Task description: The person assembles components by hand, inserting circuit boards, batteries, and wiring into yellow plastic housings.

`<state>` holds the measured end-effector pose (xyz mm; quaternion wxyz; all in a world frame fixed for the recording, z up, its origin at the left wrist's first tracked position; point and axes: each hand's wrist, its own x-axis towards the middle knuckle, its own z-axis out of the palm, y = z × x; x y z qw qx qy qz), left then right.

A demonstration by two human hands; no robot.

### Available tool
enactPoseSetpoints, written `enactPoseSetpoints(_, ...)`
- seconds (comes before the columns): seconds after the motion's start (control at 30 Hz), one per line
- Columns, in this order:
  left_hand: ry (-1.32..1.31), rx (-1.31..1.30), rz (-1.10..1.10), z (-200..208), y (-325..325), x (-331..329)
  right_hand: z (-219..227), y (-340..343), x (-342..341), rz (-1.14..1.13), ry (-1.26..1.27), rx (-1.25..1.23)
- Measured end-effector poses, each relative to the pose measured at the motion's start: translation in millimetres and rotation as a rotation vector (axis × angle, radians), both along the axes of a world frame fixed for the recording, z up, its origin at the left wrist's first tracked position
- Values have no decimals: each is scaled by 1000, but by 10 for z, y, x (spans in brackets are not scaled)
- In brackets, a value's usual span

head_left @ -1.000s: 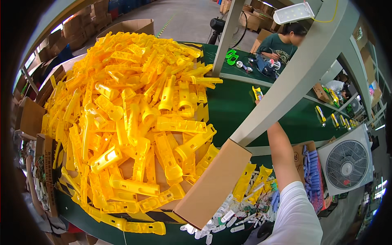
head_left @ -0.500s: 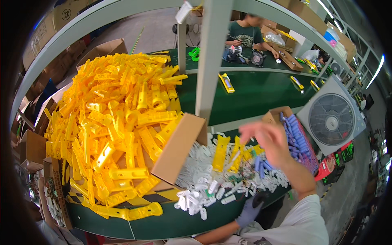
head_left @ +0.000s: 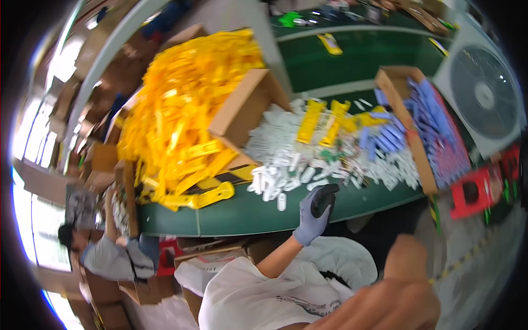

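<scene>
My left hand [head_left: 314,215] wears a grey glove with a dark palm side and rests by the bench's front edge. Its fingers are curled in, and anything inside them is hidden. Just beyond it spreads a pile of small white plastic pieces [head_left: 280,176]. My bare right hand [head_left: 379,305] is raised close to the camera at the lower right, smeared by motion, so its fingers cannot be read. Two yellow plastic shells [head_left: 311,121] lie on the far side of the white pieces. Loose purple cylinders [head_left: 389,135] lie to their right.
A large heap of yellow shells [head_left: 181,110] fills the bench's left, beside a tipped cardboard box [head_left: 239,107]. To the right stand a carton [head_left: 410,118] of purple cylinders, a box fan [head_left: 484,93] and a red stool [head_left: 476,192]. Another person [head_left: 118,256] works at the left.
My right hand has moved from above the parts down toward me, close to the camera. The view has tilted and shifted, so more of my body shows. My left hand now shows above the bench edge.
</scene>
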<state>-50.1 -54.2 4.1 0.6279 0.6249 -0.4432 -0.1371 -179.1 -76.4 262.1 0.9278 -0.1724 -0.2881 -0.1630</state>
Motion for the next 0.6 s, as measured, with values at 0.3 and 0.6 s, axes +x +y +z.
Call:
enactPoseSetpoints(0.3,-781,626,443,489,-779,1345,-7,301,-344,-652,204,7)
enactPoseSetpoints(0.6,-777,1023,225,494,-1244,1562,-420,-83,170,-945,-679,-72)
